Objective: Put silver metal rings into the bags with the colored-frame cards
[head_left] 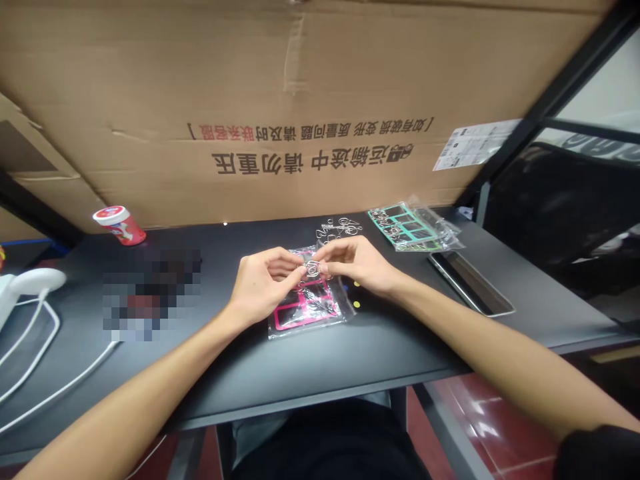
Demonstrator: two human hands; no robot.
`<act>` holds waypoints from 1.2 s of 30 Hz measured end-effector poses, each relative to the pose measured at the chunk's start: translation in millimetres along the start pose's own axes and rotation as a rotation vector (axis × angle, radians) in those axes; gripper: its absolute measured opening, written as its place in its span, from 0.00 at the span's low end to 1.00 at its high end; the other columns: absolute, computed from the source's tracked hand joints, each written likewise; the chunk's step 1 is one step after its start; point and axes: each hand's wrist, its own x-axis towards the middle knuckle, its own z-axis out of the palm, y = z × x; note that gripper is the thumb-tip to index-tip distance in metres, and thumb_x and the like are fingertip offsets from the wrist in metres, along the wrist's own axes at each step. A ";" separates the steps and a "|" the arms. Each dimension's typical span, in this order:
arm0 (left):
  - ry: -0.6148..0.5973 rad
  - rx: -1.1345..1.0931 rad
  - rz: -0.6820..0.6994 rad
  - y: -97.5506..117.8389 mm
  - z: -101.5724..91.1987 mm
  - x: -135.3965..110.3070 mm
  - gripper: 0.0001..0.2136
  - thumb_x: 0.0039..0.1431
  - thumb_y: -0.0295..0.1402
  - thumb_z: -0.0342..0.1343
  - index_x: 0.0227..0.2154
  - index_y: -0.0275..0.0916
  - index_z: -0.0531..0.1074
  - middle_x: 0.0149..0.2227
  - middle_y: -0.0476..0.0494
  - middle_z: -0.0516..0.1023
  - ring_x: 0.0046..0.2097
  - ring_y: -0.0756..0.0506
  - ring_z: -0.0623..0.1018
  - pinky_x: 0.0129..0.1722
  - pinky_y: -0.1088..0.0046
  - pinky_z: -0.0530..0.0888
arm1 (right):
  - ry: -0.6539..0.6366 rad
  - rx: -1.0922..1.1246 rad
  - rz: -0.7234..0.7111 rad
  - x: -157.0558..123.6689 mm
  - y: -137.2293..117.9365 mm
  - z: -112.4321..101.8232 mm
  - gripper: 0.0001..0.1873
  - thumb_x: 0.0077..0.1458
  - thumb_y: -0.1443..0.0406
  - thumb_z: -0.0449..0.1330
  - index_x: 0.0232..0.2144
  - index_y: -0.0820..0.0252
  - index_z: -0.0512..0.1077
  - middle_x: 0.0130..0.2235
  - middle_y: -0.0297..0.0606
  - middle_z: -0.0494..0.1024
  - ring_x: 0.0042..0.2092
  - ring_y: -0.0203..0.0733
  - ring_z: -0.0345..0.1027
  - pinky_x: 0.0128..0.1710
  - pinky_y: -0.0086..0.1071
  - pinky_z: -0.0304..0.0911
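My left hand [263, 283] and my right hand [357, 263] meet over the middle of a dark desk [410, 340]. Both pinch a small metal wire puzzle [313, 269] between fingertips. Under the hands lies a clear plastic bag with a pink card [305, 313] inside. Loose metal wire pieces [340, 229] lie just beyond the hands. Two small yellow dots [356, 304] sit on the desk beside the bag.
A clear bag with a teal card [413, 227] lies at the back right, a phone [470, 283] beside it. A red-and-white container [120, 225] stands back left. White cables [35, 373] run along the left. A large cardboard box [300, 100] walls the back.
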 end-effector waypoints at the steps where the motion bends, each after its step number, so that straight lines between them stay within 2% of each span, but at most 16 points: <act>1: -0.001 0.003 0.002 -0.3 0.2 -0.2 0.16 0.59 0.44 0.73 0.41 0.36 0.84 0.39 0.39 0.90 0.40 0.39 0.90 0.41 0.65 0.89 | -0.006 0.013 0.004 -0.2 -0.2 0.3 0.15 0.53 0.61 0.79 0.42 0.59 0.87 0.35 0.38 0.88 0.35 0.39 0.81 0.40 0.33 0.77; 7: -0.018 0.009 0.036 -1.4 -0.4 -1.2 0.15 0.59 0.43 0.74 0.39 0.36 0.84 0.38 0.40 0.89 0.38 0.41 0.90 0.43 0.66 0.89 | -0.007 0.137 0.088 -0.6 3.1 -1.5 0.19 0.47 0.62 0.82 0.42 0.61 0.87 0.34 0.41 0.88 0.34 0.41 0.83 0.39 0.33 0.78; 12: 0.025 0.059 0.088 2.9 1.3 -2.6 0.10 0.60 0.38 0.73 0.38 0.36 0.84 0.36 0.43 0.89 0.36 0.43 0.89 0.41 0.69 0.89 | 0.035 0.176 0.157 0.5 4.5 -1.3 0.19 0.46 0.62 0.82 0.41 0.62 0.87 0.33 0.41 0.88 0.33 0.40 0.82 0.38 0.32 0.76; 18: 0.026 0.060 0.096 6.9 5.8 -3.2 0.08 0.60 0.37 0.72 0.35 0.37 0.84 0.33 0.44 0.88 0.33 0.44 0.89 0.39 0.70 0.89 | 0.017 0.010 0.051 1.2 1.1 2.5 0.12 0.51 0.66 0.75 0.40 0.61 0.88 0.28 0.35 0.84 0.30 0.37 0.76 0.35 0.32 0.72; 24: 0.032 0.054 0.056 4.7 6.3 -0.6 0.09 0.58 0.37 0.73 0.35 0.37 0.84 0.32 0.45 0.88 0.34 0.44 0.89 0.40 0.69 0.89 | 0.025 -0.135 -0.033 0.1 0.1 5.7 0.13 0.53 0.63 0.74 0.42 0.59 0.88 0.31 0.34 0.83 0.31 0.37 0.73 0.35 0.34 0.70; 29: -0.003 -0.021 -0.105 1.0 3.5 4.5 0.13 0.54 0.39 0.75 0.36 0.36 0.84 0.33 0.40 0.88 0.35 0.39 0.89 0.37 0.67 0.89 | -0.002 -0.149 -0.097 -1.3 0.6 5.5 0.15 0.53 0.60 0.76 0.42 0.60 0.87 0.34 0.37 0.85 0.34 0.41 0.77 0.39 0.37 0.73; 32: -0.031 -0.074 -0.201 0.0 3.1 6.0 0.14 0.53 0.40 0.75 0.37 0.35 0.83 0.33 0.38 0.88 0.35 0.38 0.90 0.37 0.66 0.89 | 0.012 -0.145 -0.082 -1.6 -0.1 6.3 0.14 0.52 0.61 0.76 0.41 0.60 0.87 0.33 0.38 0.85 0.34 0.41 0.77 0.40 0.38 0.73; 34: -0.023 -0.039 -0.175 1.0 3.5 5.5 0.14 0.54 0.39 0.74 0.36 0.35 0.83 0.33 0.39 0.88 0.35 0.39 0.89 0.37 0.66 0.88 | 0.038 -0.130 -0.046 -1.5 0.3 7.1 0.12 0.51 0.62 0.76 0.39 0.60 0.87 0.31 0.36 0.84 0.33 0.40 0.76 0.39 0.37 0.73; 36: -0.005 0.035 -0.090 2.7 3.5 4.3 0.12 0.55 0.39 0.73 0.36 0.36 0.84 0.33 0.40 0.88 0.35 0.40 0.89 0.37 0.67 0.88 | 0.051 -0.095 -0.009 -1.3 1.5 7.4 0.10 0.51 0.64 0.75 0.38 0.60 0.87 0.30 0.35 0.84 0.31 0.39 0.75 0.38 0.36 0.72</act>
